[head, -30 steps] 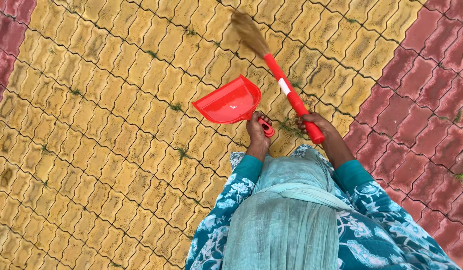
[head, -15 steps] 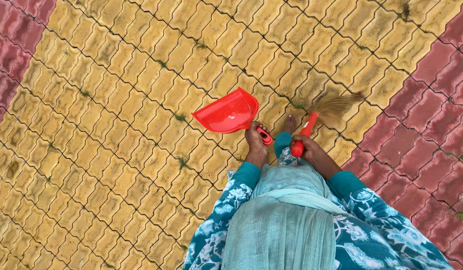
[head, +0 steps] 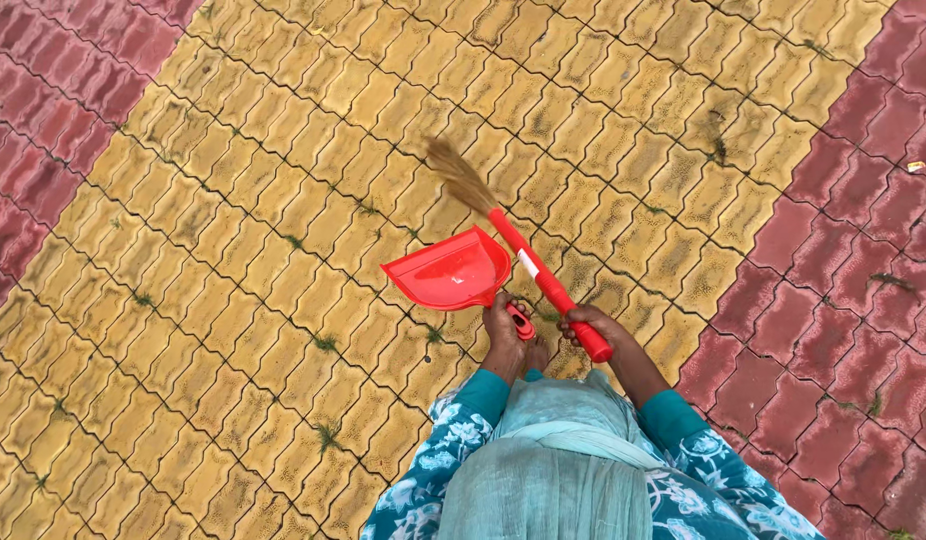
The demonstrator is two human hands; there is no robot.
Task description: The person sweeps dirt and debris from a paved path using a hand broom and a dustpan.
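While half a second ago the broom [head: 503,225] swung at 3 o'clock, right hand [head: 586,330] now grips it toward 11, bristles beyond the red dustpan [head: 448,272] gripped by left hand [head: 503,330] over yellow pavers [head: 233,250].

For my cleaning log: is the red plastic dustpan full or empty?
Empty: the red plastic dustpan, held by the left hand, shows only bare red inside.

No packages, signs or screens anywhere here. The one label-like thing is a white band [head: 529,263] wrapped around the red broom handle [head: 548,284], a short rectangular strip partway up the shaft, above the fingers [head: 580,322] of the right hand gripping the handle's lower end.
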